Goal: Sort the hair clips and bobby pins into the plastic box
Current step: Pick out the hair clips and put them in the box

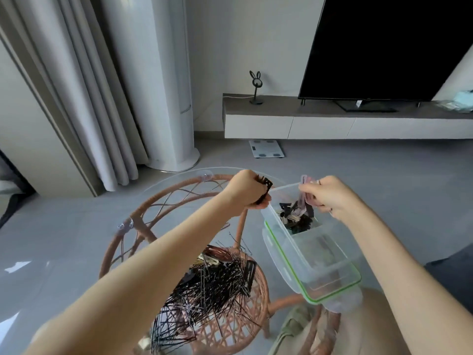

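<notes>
Nearest, a heap of black bobby pins (pixel 212 285) is spread on the round glass counter (pixel 76 252). Beside it stands the clear plastic box (pixel 314 254), clips gathered at its far end. Beyond, the left hand (pixel 247 189) is clamped on a black clip (pixel 265 189), the right hand (pixel 330 194) on a pink clip (pixel 307 187).

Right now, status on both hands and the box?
Left hand shut on black clips; right hand shut on pink clips. Plastic box open, far compartment partly filled. Bobby pins still piled; nothing blocking.
</notes>
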`<control>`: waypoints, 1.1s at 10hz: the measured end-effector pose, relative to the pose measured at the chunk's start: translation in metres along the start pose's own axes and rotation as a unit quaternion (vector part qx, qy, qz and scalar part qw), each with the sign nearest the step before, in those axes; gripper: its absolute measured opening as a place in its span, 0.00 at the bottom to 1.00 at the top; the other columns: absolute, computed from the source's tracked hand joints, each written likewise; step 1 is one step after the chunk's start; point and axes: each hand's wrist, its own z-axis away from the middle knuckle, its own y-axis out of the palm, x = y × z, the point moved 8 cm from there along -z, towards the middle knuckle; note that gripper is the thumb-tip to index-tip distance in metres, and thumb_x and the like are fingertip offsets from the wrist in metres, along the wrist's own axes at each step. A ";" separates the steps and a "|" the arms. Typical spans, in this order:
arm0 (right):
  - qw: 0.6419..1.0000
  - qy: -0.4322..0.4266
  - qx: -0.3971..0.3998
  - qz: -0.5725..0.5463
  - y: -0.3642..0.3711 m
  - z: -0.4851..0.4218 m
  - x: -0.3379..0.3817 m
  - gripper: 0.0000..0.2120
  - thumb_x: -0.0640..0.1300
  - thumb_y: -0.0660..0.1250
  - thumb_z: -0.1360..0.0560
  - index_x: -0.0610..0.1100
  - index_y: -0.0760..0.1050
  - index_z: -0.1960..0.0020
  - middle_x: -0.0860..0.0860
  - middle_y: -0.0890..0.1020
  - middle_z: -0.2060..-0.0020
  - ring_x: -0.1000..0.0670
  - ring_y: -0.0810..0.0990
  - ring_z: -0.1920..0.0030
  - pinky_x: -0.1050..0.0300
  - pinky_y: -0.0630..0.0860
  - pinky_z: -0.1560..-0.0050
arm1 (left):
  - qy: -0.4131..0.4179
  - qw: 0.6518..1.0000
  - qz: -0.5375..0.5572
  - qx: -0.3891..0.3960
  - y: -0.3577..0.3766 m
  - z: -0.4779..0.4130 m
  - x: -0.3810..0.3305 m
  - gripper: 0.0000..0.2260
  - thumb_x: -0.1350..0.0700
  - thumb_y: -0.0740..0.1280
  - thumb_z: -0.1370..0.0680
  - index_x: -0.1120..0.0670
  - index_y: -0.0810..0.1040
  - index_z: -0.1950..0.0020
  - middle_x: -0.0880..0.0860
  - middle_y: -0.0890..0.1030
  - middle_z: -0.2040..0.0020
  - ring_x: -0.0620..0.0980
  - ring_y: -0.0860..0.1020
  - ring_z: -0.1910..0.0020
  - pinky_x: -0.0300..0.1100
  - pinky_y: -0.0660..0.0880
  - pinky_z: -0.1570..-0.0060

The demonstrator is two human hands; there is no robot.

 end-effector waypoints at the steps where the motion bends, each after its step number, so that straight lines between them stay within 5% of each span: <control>1: 0.996 0.068 0.009 0.052 -0.003 -0.008 -0.017 0.12 0.38 0.67 0.28 0.39 0.66 0.66 0.48 0.64 0.76 0.55 0.57 0.88 0.71 0.51 0.84 | -0.010 0.999 -0.040 0.015 0.035 -0.019 -0.020 0.08 0.64 0.59 0.23 0.57 0.71 0.61 0.48 0.74 0.85 0.44 0.76 0.79 0.32 0.76 0.76; 2: 0.995 0.086 0.023 0.046 0.001 -0.010 -0.026 0.13 0.38 0.66 0.27 0.36 0.68 0.68 0.46 0.69 0.80 0.55 0.63 0.90 0.72 0.60 0.84 | -0.030 0.997 -0.056 0.043 0.054 -0.025 -0.030 0.12 0.63 0.57 0.21 0.55 0.66 0.65 0.54 0.75 0.67 0.47 0.73 0.72 0.32 0.73 0.78; 3: 0.996 0.087 0.014 -0.019 0.002 -0.014 -0.029 0.08 0.36 0.64 0.26 0.32 0.73 0.61 0.39 0.78 0.67 0.47 0.79 0.75 0.59 0.79 0.74 | -0.042 0.997 -0.051 0.048 0.051 -0.027 -0.029 0.10 0.64 0.56 0.21 0.58 0.71 0.61 0.54 0.74 0.61 0.49 0.75 0.65 0.33 0.78 0.65; 4: 0.997 0.072 0.020 0.031 0.002 -0.014 -0.024 0.08 0.36 0.61 0.24 0.35 0.72 0.62 0.42 0.76 0.64 0.43 0.79 0.69 0.57 0.79 0.74 | -0.039 0.999 -0.012 0.013 0.025 -0.025 -0.019 0.10 0.65 0.57 0.21 0.64 0.75 0.44 0.58 0.77 0.50 0.54 0.77 0.53 0.44 0.76 0.47; 5: 0.951 -0.054 -0.047 0.300 -0.002 0.002 0.007 0.11 0.37 0.58 0.26 0.39 0.70 0.67 0.44 0.73 0.70 0.40 0.75 0.65 0.55 0.73 0.67 | -0.004 0.994 -0.105 -0.042 -0.020 -0.017 -0.002 0.13 0.66 0.58 0.22 0.62 0.77 0.41 0.58 0.80 0.46 0.56 0.80 0.48 0.46 0.78 0.45; 6: 0.893 -0.210 -0.119 0.378 0.025 0.045 0.047 0.08 0.40 0.59 0.25 0.40 0.76 0.55 0.42 0.81 0.58 0.39 0.77 0.55 0.53 0.71 0.60 | 0.022 0.955 -0.286 -0.080 -0.067 -0.002 0.027 0.12 0.62 0.62 0.24 0.57 0.80 0.43 0.56 0.80 0.44 0.56 0.79 0.47 0.43 0.74 0.47; 7: 0.896 -0.308 0.058 0.316 0.097 0.080 0.056 0.16 0.43 0.64 0.25 0.42 0.73 0.38 0.46 0.79 0.42 0.45 0.76 0.42 0.52 0.72 0.41 | -0.045 0.894 -0.446 -0.001 -0.083 0.016 0.073 0.18 0.55 0.66 0.24 0.54 0.74 0.35 0.54 0.73 0.33 0.54 0.74 0.37 0.45 0.70 0.37; 8: 0.845 -0.308 0.228 0.373 0.165 0.088 0.035 0.29 0.46 0.68 0.28 0.45 0.63 0.30 0.48 0.71 0.34 0.46 0.69 0.35 0.47 0.66 0.34 | -0.157 0.911 -0.376 0.069 -0.089 0.035 0.120 0.26 0.53 0.68 0.26 0.55 0.66 0.30 0.57 0.67 0.29 0.58 0.77 0.41 0.51 0.76 0.42; 9: 0.822 -0.286 0.264 0.416 0.199 0.072 0.019 0.33 0.47 0.69 0.30 0.45 0.59 0.29 0.48 0.67 0.31 0.43 0.64 0.33 0.45 0.64 0.33 | -0.115 0.898 -0.424 0.030 -0.088 0.041 0.128 0.28 0.42 0.66 0.26 0.58 0.69 0.32 0.57 0.74 0.34 0.55 0.77 0.42 0.46 0.74 0.43; 11: 0.851 -0.246 0.244 0.394 0.214 0.048 0.018 0.27 0.46 0.68 0.31 0.46 0.65 0.34 0.47 0.76 0.42 0.44 0.72 0.42 0.48 0.70 0.43 | -0.087 0.891 -0.444 -0.040 -0.065 0.047 0.137 0.38 0.34 0.68 0.34 0.61 0.67 0.37 0.60 0.73 0.42 0.57 0.74 0.46 0.47 0.73 0.48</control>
